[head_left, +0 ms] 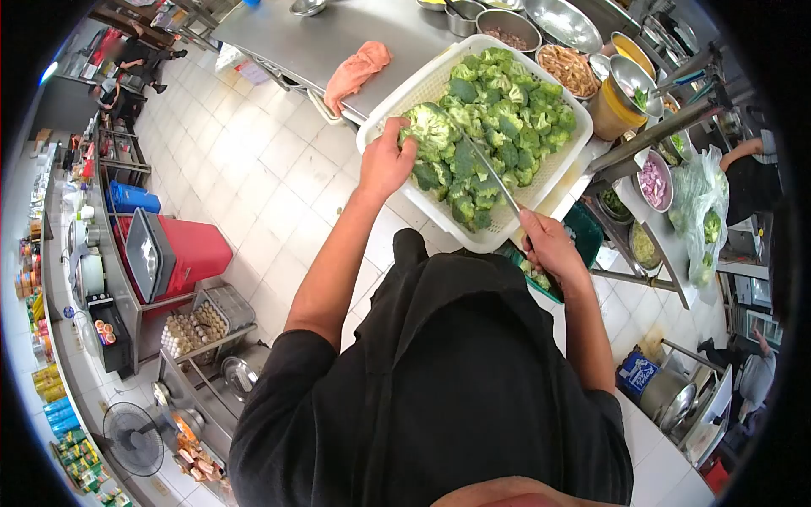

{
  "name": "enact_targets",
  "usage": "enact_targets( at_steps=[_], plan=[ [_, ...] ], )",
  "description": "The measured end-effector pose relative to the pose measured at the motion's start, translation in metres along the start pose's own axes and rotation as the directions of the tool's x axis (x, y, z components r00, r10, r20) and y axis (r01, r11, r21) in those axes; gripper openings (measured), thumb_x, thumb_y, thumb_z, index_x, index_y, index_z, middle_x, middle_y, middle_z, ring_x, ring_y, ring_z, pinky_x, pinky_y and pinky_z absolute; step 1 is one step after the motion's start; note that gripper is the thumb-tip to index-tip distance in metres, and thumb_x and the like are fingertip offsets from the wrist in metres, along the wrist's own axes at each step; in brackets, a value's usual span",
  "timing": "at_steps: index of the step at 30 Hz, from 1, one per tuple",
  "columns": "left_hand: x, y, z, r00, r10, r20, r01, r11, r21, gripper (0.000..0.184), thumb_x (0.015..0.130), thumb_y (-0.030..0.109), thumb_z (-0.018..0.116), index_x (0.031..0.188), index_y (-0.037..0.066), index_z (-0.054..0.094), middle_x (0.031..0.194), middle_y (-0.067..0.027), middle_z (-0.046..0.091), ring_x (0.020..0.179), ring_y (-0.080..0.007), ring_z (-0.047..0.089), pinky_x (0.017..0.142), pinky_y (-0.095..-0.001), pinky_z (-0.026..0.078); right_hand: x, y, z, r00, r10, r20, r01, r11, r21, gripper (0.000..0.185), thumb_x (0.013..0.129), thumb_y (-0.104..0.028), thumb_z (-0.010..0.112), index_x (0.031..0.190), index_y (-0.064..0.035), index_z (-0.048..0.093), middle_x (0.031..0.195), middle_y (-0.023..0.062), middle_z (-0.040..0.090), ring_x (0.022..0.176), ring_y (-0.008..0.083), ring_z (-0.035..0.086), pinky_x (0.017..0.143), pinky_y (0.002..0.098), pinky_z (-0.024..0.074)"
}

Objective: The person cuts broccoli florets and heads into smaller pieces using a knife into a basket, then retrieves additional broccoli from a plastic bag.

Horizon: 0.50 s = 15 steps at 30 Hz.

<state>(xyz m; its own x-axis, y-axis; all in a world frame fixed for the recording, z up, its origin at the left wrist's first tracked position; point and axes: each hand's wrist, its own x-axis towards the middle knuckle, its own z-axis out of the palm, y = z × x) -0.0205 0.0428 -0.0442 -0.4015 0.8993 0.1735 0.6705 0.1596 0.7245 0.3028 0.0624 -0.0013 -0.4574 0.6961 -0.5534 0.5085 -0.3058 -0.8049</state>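
Observation:
My left hand (389, 160) is closed around a large broccoli head (431, 128) at the left side of a white plastic basket (390, 108). In my right hand (553, 245) is the handle of a knife (492, 171). Its long blade points up and left across the basket, the tip close to the broccoli head; whether it touches cannot be told. Cut broccoli florets (524, 110) fill most of the basket. Below my right hand, partly hidden by it, a green container (583, 232) holds some pale green pieces.
An orange cloth (359, 72) lies on the steel table (287, 38) left of the basket. Bowls of shredded food (568, 69) and chopped purple onion (653, 182) stand beyond and to the right. A plastic bag (701, 211) hangs at the right. Other people are farther off.

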Motion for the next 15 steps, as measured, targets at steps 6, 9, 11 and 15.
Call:
enact_targets(
  at_steps=[6, 9, 11, 15],
  plan=[
    [-0.006, 0.005, 0.003, 0.998, 0.049, 0.026, -0.052, 0.989, 0.141, 0.023, 0.093, 0.022, 0.056, 0.113, 0.011, 0.054, 0.077, -0.0202, 0.069, 0.069, -0.041, 0.067, 0.064, -0.053, 0.052, -0.01, -0.007, 0.003, 0.932, -0.354, -0.076, 0.29, 0.856, -0.428, 0.044, 0.104, -0.036, 0.051, 0.134, -0.007, 0.062, 0.126, 0.0197, 0.066, 0.114, 0.0393, 0.064, 0.098, 0.0403, 0.0493],
    [-0.008, 0.003, 0.007, 0.993, 0.114, 0.023, -0.116, 0.976, 0.186, 0.022, 0.092, 0.021, 0.057, 0.112, 0.01, 0.054, 0.086, -0.0199, 0.07, 0.07, -0.0415, 0.067, 0.064, -0.0531, 0.053, -0.012, -0.012, 0.003, 0.937, -0.341, -0.076, 0.264, 0.834, -0.485, 0.043, 0.104, -0.037, 0.052, 0.132, -0.0071, 0.064, 0.12, 0.0214, 0.068, 0.108, 0.0419, 0.065, 0.095, 0.0432, 0.0505],
    [-0.009, -0.001, 0.01, 0.989, 0.144, 0.02, -0.145, 0.968, 0.204, 0.021, 0.092, 0.02, 0.058, 0.111, 0.01, 0.055, 0.091, -0.0197, 0.071, 0.07, -0.0418, 0.067, 0.064, -0.0531, 0.053, -0.012, -0.015, 0.002, 0.95, -0.305, -0.071, 0.228, 0.828, -0.513, 0.042, 0.103, -0.036, 0.053, 0.131, -0.0074, 0.064, 0.118, 0.0209, 0.068, 0.109, 0.041, 0.064, 0.095, 0.0423, 0.0501],
    [-0.014, -0.002, 0.015, 0.982, 0.183, 0.033, -0.186, 0.948, 0.259, 0.021, 0.092, 0.02, 0.059, 0.109, 0.009, 0.056, 0.093, -0.0194, 0.07, 0.071, -0.0417, 0.067, 0.064, -0.053, 0.054, 0.001, 0.004, 0.0, 0.918, -0.392, -0.052, 0.312, 0.8, -0.512, 0.044, 0.103, -0.038, 0.051, 0.128, -0.0055, 0.066, 0.099, 0.0257, 0.07, 0.093, 0.0447, 0.066, 0.084, 0.0468, 0.052]
  ],
)
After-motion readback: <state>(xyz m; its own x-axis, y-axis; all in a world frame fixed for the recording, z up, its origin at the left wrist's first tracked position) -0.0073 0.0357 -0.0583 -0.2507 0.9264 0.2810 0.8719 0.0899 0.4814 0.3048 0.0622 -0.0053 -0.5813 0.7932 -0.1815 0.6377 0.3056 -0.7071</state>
